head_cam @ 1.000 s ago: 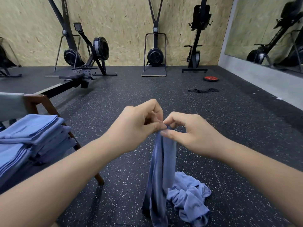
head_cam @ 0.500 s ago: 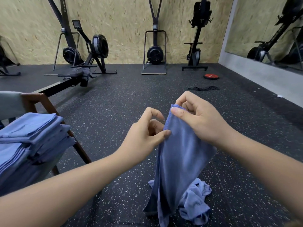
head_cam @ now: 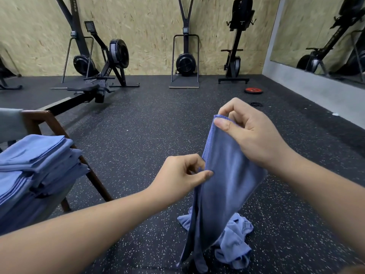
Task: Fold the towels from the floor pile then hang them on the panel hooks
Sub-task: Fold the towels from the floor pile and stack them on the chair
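One towel (head_cam: pixel 227 186) is pinched at its top corner by the right hand (head_cam: pixel 250 135) and at its edge by the left hand (head_cam: pixel 181 175), lower, apparently to spread it for folding above the floor pile (head_cam: pixel 235 244).

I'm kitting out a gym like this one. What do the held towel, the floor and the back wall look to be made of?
Held towel: looks like soft microfibre or similar thin cloth, matte blue; it drapes limply, with a stitched hem.
Floor: likely rubber matting, matte black with pale flecks.
Back wall: seems to be oriented strand board, unpainted; pressed wood flakes show all over.
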`<action>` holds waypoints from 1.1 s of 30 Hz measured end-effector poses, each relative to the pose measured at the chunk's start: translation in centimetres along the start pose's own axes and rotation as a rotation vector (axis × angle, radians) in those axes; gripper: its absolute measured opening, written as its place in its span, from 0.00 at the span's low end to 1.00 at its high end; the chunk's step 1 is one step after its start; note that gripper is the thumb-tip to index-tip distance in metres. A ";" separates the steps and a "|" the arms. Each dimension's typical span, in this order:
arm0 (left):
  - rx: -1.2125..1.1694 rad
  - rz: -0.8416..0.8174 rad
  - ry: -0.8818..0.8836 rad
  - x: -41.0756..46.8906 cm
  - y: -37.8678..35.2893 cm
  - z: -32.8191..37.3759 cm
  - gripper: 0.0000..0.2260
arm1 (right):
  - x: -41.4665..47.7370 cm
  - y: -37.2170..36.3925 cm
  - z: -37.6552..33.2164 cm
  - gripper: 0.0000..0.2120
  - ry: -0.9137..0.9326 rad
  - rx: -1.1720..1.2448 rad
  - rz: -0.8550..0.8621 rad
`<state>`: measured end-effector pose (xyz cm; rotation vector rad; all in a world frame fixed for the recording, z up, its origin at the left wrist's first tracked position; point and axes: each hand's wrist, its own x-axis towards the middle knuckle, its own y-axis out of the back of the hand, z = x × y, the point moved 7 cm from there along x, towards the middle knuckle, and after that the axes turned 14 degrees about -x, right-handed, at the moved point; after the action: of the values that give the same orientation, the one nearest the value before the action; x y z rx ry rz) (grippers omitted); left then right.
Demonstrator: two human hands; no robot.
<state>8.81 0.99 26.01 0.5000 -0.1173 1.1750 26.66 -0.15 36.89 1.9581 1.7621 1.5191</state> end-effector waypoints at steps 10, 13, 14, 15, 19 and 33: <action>0.033 0.014 0.122 0.8 3.2 -2.7 0.10 | -0.3 3.1 2.3 0.06 -0.070 -0.089 0.133; 0.063 0.034 0.099 1.0 4.3 -2.3 0.08 | -0.4 3.7 3.6 0.07 -0.130 -0.074 0.143; 0.078 0.037 0.076 0.9 4.4 -1.8 0.08 | -0.5 3.4 3.7 0.07 -0.136 -0.058 0.115; 0.092 0.036 0.046 0.8 4.4 -1.1 0.08 | -0.6 2.9 3.4 0.06 -0.126 -0.045 0.068; 0.161 0.021 -0.103 0.7 3.7 2.7 0.08 | -2.2 -1.4 1.8 0.15 -0.067 -0.053 -0.261; 0.079 -0.121 -0.004 -0.4 2.2 2.8 0.08 | -3.4 -6.2 1.9 0.11 -0.026 0.009 -0.492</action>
<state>7.13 0.09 29.04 0.5716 -0.0435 1.0629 24.24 0.08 29.97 1.3864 2.0389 1.3056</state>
